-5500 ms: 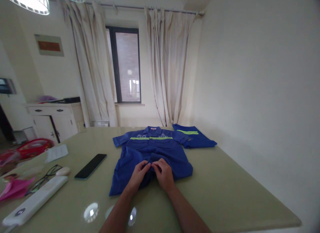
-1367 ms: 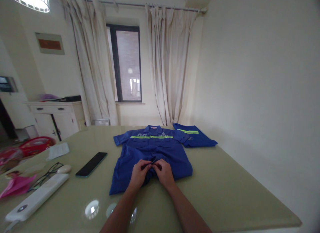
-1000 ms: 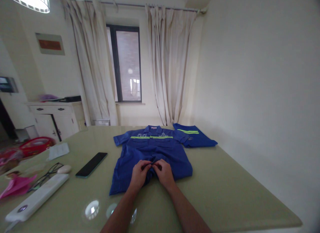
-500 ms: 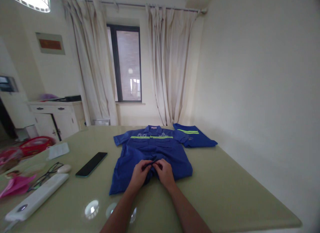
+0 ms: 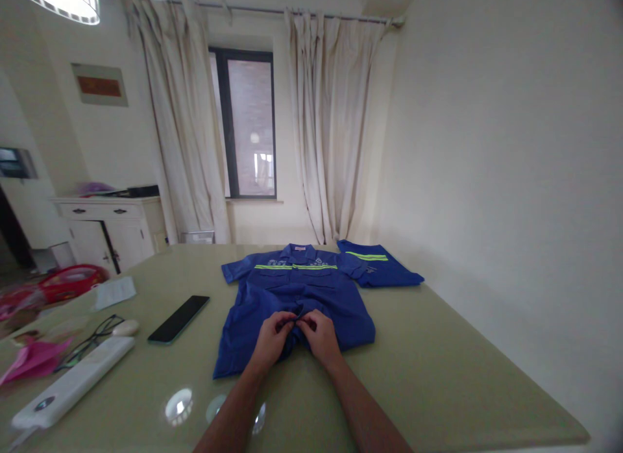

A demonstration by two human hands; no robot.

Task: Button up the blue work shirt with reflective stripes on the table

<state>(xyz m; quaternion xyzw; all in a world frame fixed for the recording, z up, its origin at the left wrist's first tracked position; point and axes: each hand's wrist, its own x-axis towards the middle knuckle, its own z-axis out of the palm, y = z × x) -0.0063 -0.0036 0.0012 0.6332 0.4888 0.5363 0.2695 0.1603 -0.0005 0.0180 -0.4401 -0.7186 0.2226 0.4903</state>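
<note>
A blue short-sleeved work shirt (image 5: 292, 281) with yellow-green reflective stripes lies spread face up on the table, its collar toward the window. At the lower front of it, my left hand (image 5: 273, 336) and my right hand (image 5: 317, 333) meet, fingertips nearly touching. Both pinch the shirt's front edge, which is bunched up and lifted a little between them. Whether a button sits between the fingers is too small to tell. Beyond the right sleeve lies a folded blue garment (image 5: 389, 271) with a matching stripe.
Left of the shirt a phone (image 5: 179, 319) lies on the greenish table (image 5: 438, 375). Farther left are a long white device (image 5: 73, 381), eyeglasses (image 5: 92, 339), a white mouse-like object (image 5: 125, 328), a pink item (image 5: 36, 361) and a white paper (image 5: 115, 293). A wall (image 5: 511, 180) borders the right side.
My fingertips have shifted slightly at the shirt's front edge, and the bit of cloth that stuck up between them is now lower. The shirt lies as before.
</note>
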